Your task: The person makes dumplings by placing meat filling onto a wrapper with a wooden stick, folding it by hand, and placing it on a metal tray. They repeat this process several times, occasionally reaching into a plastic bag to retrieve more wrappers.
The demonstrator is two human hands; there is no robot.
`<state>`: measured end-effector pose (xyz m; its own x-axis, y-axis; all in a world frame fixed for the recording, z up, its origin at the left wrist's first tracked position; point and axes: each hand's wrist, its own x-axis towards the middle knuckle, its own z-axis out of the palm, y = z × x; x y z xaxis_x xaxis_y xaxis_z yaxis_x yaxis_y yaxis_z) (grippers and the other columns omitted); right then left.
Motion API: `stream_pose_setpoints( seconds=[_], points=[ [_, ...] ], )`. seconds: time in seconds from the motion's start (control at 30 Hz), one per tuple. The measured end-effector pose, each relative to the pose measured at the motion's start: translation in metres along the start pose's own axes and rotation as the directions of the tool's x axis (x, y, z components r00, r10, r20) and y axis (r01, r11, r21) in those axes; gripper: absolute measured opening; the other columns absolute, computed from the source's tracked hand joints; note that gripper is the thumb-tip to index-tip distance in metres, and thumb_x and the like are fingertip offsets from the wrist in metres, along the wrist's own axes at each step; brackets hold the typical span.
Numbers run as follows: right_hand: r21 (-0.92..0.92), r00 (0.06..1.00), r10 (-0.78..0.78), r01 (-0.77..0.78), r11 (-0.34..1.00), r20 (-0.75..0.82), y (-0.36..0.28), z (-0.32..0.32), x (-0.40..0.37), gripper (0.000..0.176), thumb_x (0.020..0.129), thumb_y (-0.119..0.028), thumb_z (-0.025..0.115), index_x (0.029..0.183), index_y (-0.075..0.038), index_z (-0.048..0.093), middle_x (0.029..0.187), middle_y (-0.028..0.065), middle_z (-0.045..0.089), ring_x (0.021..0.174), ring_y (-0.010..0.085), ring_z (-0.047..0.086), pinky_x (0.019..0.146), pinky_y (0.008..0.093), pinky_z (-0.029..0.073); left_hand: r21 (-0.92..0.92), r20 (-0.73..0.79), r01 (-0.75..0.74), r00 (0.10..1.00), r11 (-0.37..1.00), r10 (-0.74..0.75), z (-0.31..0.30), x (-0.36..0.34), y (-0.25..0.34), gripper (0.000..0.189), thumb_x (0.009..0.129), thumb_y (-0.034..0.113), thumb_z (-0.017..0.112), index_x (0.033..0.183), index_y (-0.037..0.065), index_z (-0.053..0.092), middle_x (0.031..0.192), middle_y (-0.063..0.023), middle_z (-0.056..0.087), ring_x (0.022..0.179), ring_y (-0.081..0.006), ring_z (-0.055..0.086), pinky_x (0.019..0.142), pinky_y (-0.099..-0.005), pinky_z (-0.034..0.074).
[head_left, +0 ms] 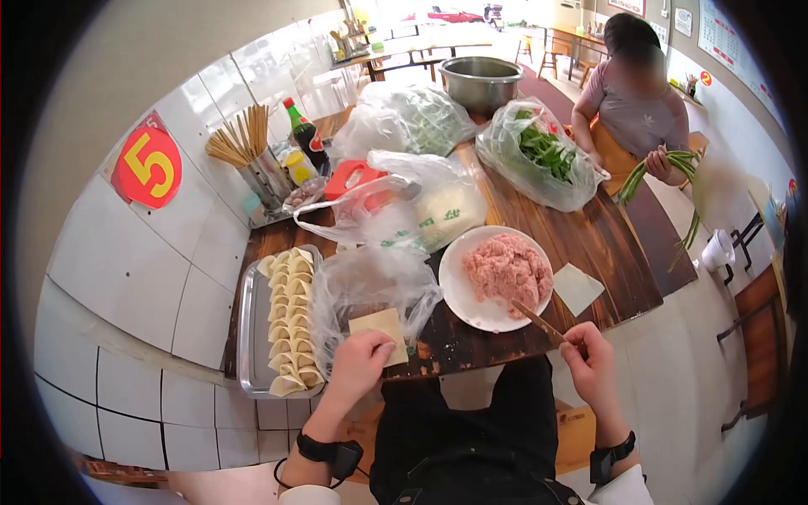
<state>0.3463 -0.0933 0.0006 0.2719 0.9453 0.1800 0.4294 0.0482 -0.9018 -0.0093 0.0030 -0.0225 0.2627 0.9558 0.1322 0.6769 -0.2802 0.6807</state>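
My left hand [364, 362] is closed at the near edge of a square, pale yellow dough wrapper [380, 330], with the thumb lying over its corner. The wrapper sits in front of an open clear plastic bag [370, 282]. Between the fingers of my right hand [587, 358] is a thin wooden spatula [539, 322]. Its far end touches the pink minced meat [507, 269] on a white plate [452, 290]. To the right of the plate lies another single wrapper [579, 289]. Folded dumplings [292, 328] stand in rows on a metal tray [252, 337] at the left.
White plastic bags [450, 202] and a bag of leafy greens [547, 156] fill the table's middle and back. A chopstick holder [265, 177], a dark bottle [307, 139] and a large metal pot [481, 82] stand behind. Across the table, a person [640, 109] holds green stalks [686, 168].
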Motion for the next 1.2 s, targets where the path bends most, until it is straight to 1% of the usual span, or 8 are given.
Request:
stream_pose_setpoints(
  seconds=[0.23,0.33,0.43,0.57,0.63,0.77,0.87,1.2],
  points=[
    [-0.046,0.993,-0.067,0.071,0.996,0.093,-0.003,0.011,0.011,0.007,0.089,-0.003,0.065,0.094,-0.004,0.061,0.070,0.0021,0.055,0.062,0.0083,0.052,0.056,0.0250,0.041,-0.375,-0.141,0.185,0.957,0.908,-0.253,-0.002,0.003,-0.022,0.021,0.096,0.016,0.055,0.101,-0.002,0.064,0.106,-0.0081,0.065,0.096,-0.0172,0.062,0.085,-0.0353,0.049],
    [-0.200,0.979,-0.198,0.203,0.959,0.043,-0.005,0.011,0.019,0.013,0.086,-0.004,0.067,0.098,-0.007,0.064,0.075,0.0060,0.062,0.064,0.0168,0.061,0.056,0.0291,0.046,-0.998,0.046,0.027,0.908,-0.052,-0.417,-0.017,0.015,-0.029,0.032,0.100,0.018,0.044,0.122,-0.003,0.056,0.126,-0.0147,0.061,0.119,-0.0230,0.057,0.104,-0.0369,0.045],
    [-0.464,0.924,-0.382,0.326,0.824,-0.030,-0.018,0.018,0.038,0.016,0.082,-0.005,0.067,0.096,-0.011,0.065,0.079,0.0066,0.065,0.067,0.0248,0.065,0.055,0.0331,0.048,-0.950,0.120,0.008,0.934,-0.313,-0.338,-0.034,0.017,-0.024,0.044,0.103,0.026,0.039,0.135,-0.004,0.048,0.134,-0.0184,0.057,0.128,-0.0315,0.051,0.112,-0.0467,0.037],
    [-0.686,0.819,-0.567,0.461,0.563,0.086,-0.018,0.032,0.072,0.011,0.075,-0.006,0.064,0.083,-0.013,0.060,0.074,0.0034,0.060,0.063,0.0267,0.064,0.051,0.0374,0.047,-0.945,0.127,0.009,0.932,-0.326,-0.341,-0.029,0.002,0.011,0.046,0.104,0.030,0.038,0.137,-0.002,0.047,0.136,-0.0173,0.056,0.129,-0.0323,0.051,0.112,-0.0506,0.036],
    [-0.687,0.822,-0.546,0.492,0.535,0.163,-0.019,0.035,0.073,0.012,0.071,-0.006,0.063,0.078,-0.012,0.056,0.072,0.0033,0.057,0.061,0.0264,0.063,0.049,0.0383,0.046,-0.938,0.003,0.101,0.959,0.332,-0.284,-0.010,-0.013,0.018,0.044,0.104,0.028,0.041,0.138,0.000,0.047,0.136,-0.0160,0.056,0.129,-0.0328,0.052,0.112,-0.0515,0.036],
    [-0.674,0.834,-0.402,0.546,0.497,0.378,-0.040,0.013,0.057,0.011,0.072,-0.006,0.062,0.079,-0.012,0.058,0.073,0.0029,0.058,0.062,0.0269,0.064,0.050,0.0386,0.047,-0.760,0.468,0.318,0.873,-0.567,-0.137,0.023,-0.032,0.048,0.042,0.102,0.023,0.050,0.138,0.002,0.048,0.137,-0.0146,0.056,0.130,-0.0320,0.051,0.113,-0.0526,0.035],
    [-0.684,0.854,-0.365,0.517,0.515,0.371,-0.040,0.007,0.056,0.009,0.072,-0.007,0.063,0.079,-0.013,0.060,0.071,0.0030,0.058,0.063,0.0268,0.064,0.050,0.0386,0.048,-0.484,0.539,0.433,0.832,-0.761,0.131,0.056,-0.042,0.058,0.041,0.104,0.025,0.046,0.139,0.005,0.047,0.143,-0.0144,0.051,0.135,-0.0321,0.045,0.116,-0.0551,0.028],
    [-0.491,0.894,-0.284,0.431,0.757,0.346,-0.023,0.000,0.059,0.002,0.081,-0.010,0.067,0.081,-0.009,0.065,0.076,0.0074,0.065,0.069,0.0293,0.065,0.058,0.0372,0.050,-0.678,0.636,0.455,0.756,-0.577,-0.152,0.104,-0.009,0.077,0.044,0.106,0.024,0.034,0.142,-0.002,0.037,0.146,-0.0194,0.044,0.137,-0.0340,0.041,0.118,-0.0522,0.028]
  ],
)
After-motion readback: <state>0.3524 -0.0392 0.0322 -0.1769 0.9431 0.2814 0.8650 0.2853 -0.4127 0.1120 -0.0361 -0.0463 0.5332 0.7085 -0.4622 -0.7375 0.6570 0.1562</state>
